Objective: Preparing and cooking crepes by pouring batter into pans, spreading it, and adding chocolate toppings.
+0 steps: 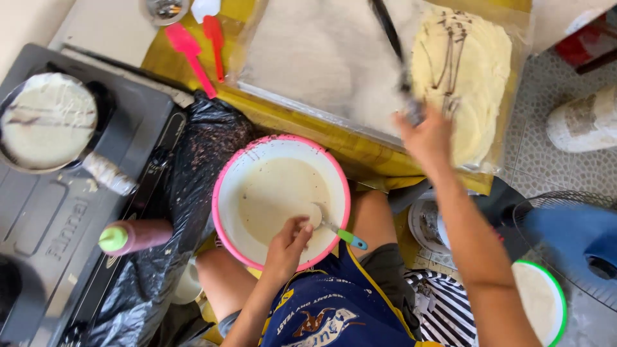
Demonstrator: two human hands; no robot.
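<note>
My left hand (287, 243) grips the inner rim of a pink-edged white bowl (226, 167) of pale batter resting on my lap. A ladle with a teal handle (335, 229) leans in the bowl beside that hand. My right hand (427, 136) reaches forward, shut on a dark long-handled tool (393, 45) whose end lies at the edge of a stack of thin yellow crepes (472, 71) streaked with brown. The crepes lie on a clear plastic sheet (321, 58) over a low yellow table (302, 122).
A pan with a crepe (48, 119) sits on a grey stove (58, 225) at left. A brown squeeze bottle with a green tip (132, 236) lies on a black bag (205, 141). Two red spatulas (193, 51) rest at the back. A blue fan (572, 241) stands right.
</note>
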